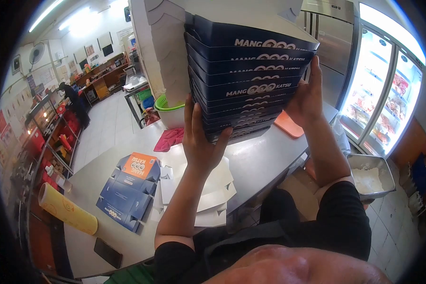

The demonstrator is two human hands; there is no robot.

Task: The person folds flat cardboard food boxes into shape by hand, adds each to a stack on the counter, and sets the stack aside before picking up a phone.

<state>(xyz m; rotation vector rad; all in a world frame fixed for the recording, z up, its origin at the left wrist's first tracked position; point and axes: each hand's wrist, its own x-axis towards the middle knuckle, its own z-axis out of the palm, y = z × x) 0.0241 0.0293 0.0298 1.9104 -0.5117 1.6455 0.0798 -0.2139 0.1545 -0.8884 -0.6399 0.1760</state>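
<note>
A tall stack of dark blue nested cardboard food boxes, printed "MANG KATSU", is lifted above the steel table. My left hand grips its lower left side, with fingers and thumb spread round the boxes. On the right side, my right hand presses against the stack; part of its fingers is hidden behind it. Below my left forearm lie unfolded white box blanks. Beside them rests a flat blue and orange box blank, printed side up.
Around the table are a yellow roll, a dark phone, a pink cloth, a green basket and an orange board. A metal tray of white powder stands right, near a glass-door fridge. Far left stands another person.
</note>
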